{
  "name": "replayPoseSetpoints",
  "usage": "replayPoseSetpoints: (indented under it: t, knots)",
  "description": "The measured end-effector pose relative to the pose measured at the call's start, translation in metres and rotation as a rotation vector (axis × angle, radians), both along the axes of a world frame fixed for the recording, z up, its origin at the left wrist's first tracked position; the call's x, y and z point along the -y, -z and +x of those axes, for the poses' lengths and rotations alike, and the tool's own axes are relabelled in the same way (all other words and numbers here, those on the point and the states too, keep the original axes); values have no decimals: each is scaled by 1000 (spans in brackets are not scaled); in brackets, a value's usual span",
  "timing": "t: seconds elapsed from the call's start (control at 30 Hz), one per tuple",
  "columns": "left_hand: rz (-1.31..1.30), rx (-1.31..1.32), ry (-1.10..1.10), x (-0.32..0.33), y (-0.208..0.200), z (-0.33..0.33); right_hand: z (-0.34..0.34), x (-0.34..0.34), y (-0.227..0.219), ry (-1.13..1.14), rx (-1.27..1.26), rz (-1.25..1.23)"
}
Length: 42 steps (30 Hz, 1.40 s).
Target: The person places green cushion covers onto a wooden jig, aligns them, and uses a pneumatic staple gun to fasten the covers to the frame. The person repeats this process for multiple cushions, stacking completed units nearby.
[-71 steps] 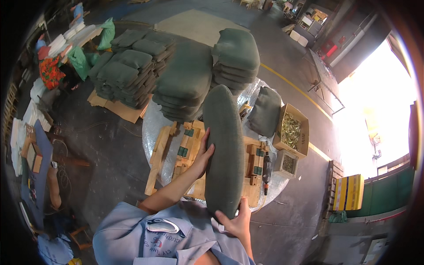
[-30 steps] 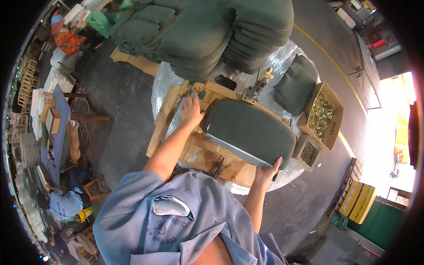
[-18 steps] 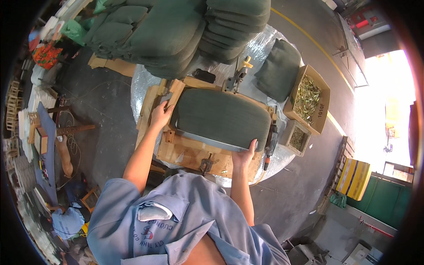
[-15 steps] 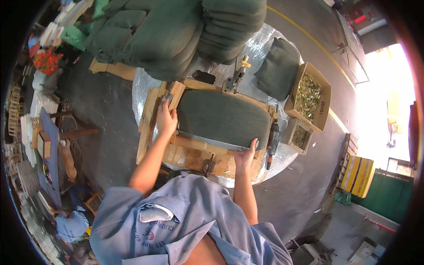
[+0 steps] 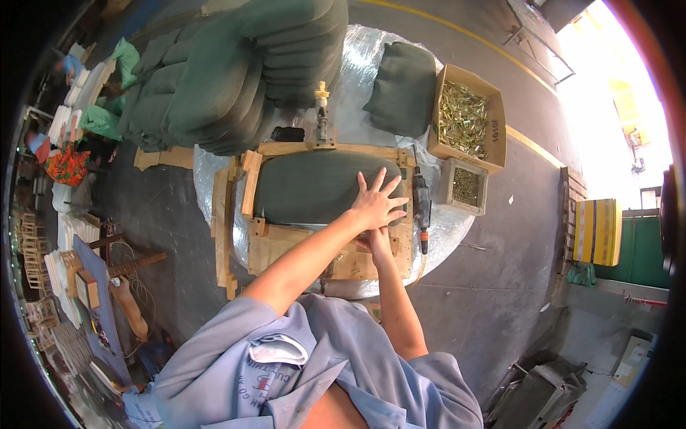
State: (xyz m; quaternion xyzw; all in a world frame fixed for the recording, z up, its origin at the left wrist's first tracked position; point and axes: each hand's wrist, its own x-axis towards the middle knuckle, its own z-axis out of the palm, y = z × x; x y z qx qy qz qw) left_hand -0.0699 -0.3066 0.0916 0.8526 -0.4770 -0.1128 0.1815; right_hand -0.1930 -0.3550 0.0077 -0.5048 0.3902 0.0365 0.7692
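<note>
A dark green padded cushion (image 5: 307, 187) lies in a wooden frame (image 5: 286, 245) in front of me. My left hand (image 5: 377, 201) is open, its fingers spread flat on the cushion's right part. Just below the left wrist, my right hand (image 5: 374, 242) is curled at the cushion's near edge. Its fingers are partly hidden, and what they hold cannot be made out. On the frame's far side stands a metal clamp (image 5: 322, 120) with a yellow handle. A power screwdriver (image 5: 423, 204) with an orange-ringed tip lies along the right side.
Stacked green cushions (image 5: 214, 86) rise at the far left; a single cushion (image 5: 404, 89) lies at the far right. A cardboard box (image 5: 493, 132) of brass-coloured fasteners and a smaller tray (image 5: 450, 187) of small parts stand right. A dark object (image 5: 288, 134) lies behind the frame.
My left hand has left the wooden strip at the frame's left and crossed to the cushion's right part, fingers spread. My right hand has shifted slightly and curled at the near edge.
</note>
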Motion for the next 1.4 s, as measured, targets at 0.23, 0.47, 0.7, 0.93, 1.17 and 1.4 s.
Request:
replayPoseSetpoints:
  t: [0.23, 0.47, 0.7, 0.93, 1.17, 1.4]
  knots:
    - [281, 231, 124, 32, 19, 14, -39, 38, -5, -361, 11, -570]
    - [406, 274, 327, 48, 14, 24, -46, 52, -37, -303, 128, -1138]
    - [107, 351, 154, 49, 10, 28, -31, 46, -29, -144, 224, -1388]
    - [-53, 299, -7, 38, -13, 21, -37, 49, 1, 214, 102, -1243]
    - [-48, 284, -130, 49, -19, 16, 59, 60, 25, -5, 203, -1216]
    - [20, 253, -225, 52, -15, 16, 82, 86, 10, -229, 86, -1392]
